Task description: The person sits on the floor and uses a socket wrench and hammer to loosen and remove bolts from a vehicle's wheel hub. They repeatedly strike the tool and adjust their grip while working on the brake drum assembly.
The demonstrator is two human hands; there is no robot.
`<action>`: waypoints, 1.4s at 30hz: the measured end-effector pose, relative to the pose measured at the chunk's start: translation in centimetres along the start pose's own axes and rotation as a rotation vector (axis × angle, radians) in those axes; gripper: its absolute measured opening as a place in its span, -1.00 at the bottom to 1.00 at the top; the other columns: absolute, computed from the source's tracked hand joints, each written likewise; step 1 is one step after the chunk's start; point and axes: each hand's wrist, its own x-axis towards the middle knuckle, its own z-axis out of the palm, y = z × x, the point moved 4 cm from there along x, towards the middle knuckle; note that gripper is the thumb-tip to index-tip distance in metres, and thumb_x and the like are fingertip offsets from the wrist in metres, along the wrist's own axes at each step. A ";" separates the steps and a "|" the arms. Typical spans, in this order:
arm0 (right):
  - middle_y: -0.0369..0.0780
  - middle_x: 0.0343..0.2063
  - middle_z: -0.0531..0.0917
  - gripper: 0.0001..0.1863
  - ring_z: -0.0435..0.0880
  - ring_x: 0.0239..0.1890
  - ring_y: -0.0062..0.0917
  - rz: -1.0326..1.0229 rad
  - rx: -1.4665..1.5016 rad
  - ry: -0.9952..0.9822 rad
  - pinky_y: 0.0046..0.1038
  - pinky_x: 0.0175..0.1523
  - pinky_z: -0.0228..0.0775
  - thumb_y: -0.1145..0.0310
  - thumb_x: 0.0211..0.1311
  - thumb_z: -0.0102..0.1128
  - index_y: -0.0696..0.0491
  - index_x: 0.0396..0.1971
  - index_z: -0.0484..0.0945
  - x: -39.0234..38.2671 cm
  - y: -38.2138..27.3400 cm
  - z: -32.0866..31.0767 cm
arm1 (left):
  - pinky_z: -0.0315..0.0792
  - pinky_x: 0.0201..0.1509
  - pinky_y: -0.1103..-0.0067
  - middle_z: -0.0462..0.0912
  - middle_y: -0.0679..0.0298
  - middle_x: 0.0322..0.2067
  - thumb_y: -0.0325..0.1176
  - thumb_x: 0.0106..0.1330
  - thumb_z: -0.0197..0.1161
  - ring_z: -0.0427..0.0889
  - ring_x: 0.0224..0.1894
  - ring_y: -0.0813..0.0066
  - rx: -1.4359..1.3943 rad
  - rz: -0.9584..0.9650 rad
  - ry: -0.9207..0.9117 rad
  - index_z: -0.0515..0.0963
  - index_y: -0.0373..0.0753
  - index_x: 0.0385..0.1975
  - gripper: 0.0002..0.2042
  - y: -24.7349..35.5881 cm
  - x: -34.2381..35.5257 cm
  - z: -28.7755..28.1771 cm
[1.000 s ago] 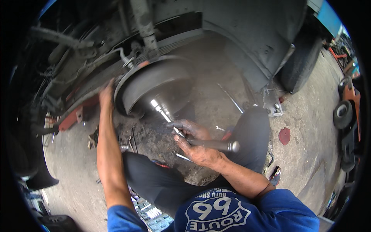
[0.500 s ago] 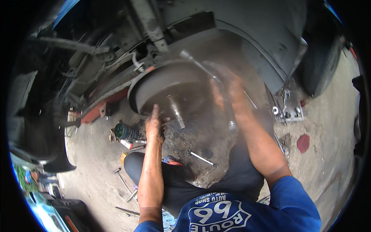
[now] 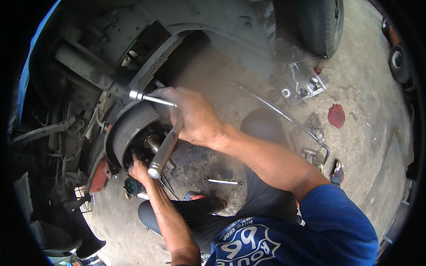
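Observation:
My right hand (image 3: 195, 115) grips a socket wrench (image 3: 162, 155), whose grey handle angles down toward me and whose chrome socket extension (image 3: 140, 95) sticks out leftward, above the brake drum (image 3: 116, 133). My left hand (image 3: 138, 167) reaches into the drum's lower rim beside the hub spindle (image 3: 151, 142); its fingers are dark and partly hidden, so I cannot tell what they touch. A double-ended wrench (image 3: 224, 181) lies on the stained floor below.
The vehicle's underside (image 3: 75, 66) surrounds the drum, with a tire (image 3: 319, 26) at upper right. On the floor are a long bar (image 3: 279, 113), a clear tray of parts (image 3: 306, 80), a red patch (image 3: 336, 116) and a green can (image 3: 131, 186).
My right hand has lifted the socket wrench up and leftward over the drum. My left hand has moved from the drum's outer side into its lower rim. The view has shifted.

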 end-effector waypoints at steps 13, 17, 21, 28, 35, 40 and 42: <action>-0.15 -0.33 0.66 -0.49 0.59 -0.42 -0.48 0.008 -0.073 -0.010 -0.43 -0.24 0.48 0.64 0.02 0.20 0.10 0.07 0.58 0.3 0.5 1.0 | 0.55 -0.31 0.47 0.74 0.03 -0.31 -0.16 0.29 0.43 0.67 -0.38 0.39 -0.062 0.022 0.109 0.59 -0.62 -0.17 -0.51 0.9 -3.1 1.7; -0.07 -0.38 0.61 -0.46 0.66 -0.40 -0.25 0.005 -0.031 0.011 -0.32 -0.25 0.55 0.71 -0.12 0.19 0.13 0.00 0.58 0.4 0.4 1.1 | 0.54 -0.21 0.40 0.76 0.04 -0.38 -0.17 0.24 0.42 0.68 -0.42 0.31 -0.050 0.091 0.073 0.68 -0.53 -0.25 -0.58 0.2 -1.3 1.0; -0.04 -0.36 0.62 -0.46 0.67 -0.37 -0.21 0.061 -0.029 -0.025 -0.31 -0.25 0.55 0.72 -0.09 0.16 0.12 0.02 0.58 0.5 1.0 1.4 | 0.54 -0.07 0.29 0.76 -0.09 -0.30 -0.13 0.13 0.47 0.75 -0.28 0.07 0.375 0.332 0.247 0.68 -0.50 -0.24 -0.54 0.1 -0.5 0.7; -0.04 -0.40 0.61 -0.43 0.67 -0.37 -0.22 0.043 -0.084 -0.010 -0.27 -0.25 0.53 0.72 -0.09 0.14 0.12 0.05 0.57 0.4 1.5 1.6 | 0.54 -0.10 0.26 0.75 -0.12 -0.35 0.04 0.27 0.35 0.74 -0.31 0.02 0.262 0.256 0.256 0.68 -0.52 -0.29 -0.45 -0.3 -2.0 0.7; -0.06 -0.39 0.62 -0.41 0.67 -0.39 -0.26 -0.004 -0.125 -0.009 -0.29 -0.25 0.54 0.72 -0.10 0.16 0.13 0.06 0.56 0.3 1.1 1.6 | 0.53 -0.14 0.24 0.74 -0.12 -0.41 -0.13 0.14 0.46 0.72 -0.36 -0.06 0.530 0.361 0.292 0.65 -0.54 -0.40 -0.56 1.0 -1.8 0.5; -0.07 -0.37 0.63 -0.39 0.67 -0.39 -0.28 -0.012 -0.207 -0.043 -0.31 -0.24 0.56 0.72 -0.11 0.17 0.15 0.09 0.54 0.3 0.5 1.5 | 0.51 -0.09 0.17 0.71 -0.23 -0.35 -0.14 0.25 0.36 0.72 -0.25 -0.16 0.568 0.373 0.415 0.64 -0.57 -0.34 -0.56 1.4 -2.0 0.4; -0.06 -0.37 0.63 -0.39 0.68 -0.39 -0.27 0.063 -0.170 -0.064 -0.30 -0.23 0.57 0.72 -0.10 0.16 0.15 0.10 0.54 0.2 0.7 1.4 | 0.51 -0.09 0.15 0.69 -0.28 -0.35 -0.13 0.30 0.31 0.71 -0.23 -0.19 0.528 0.207 0.339 0.65 -0.57 -0.32 -0.55 0.7 -1.3 0.1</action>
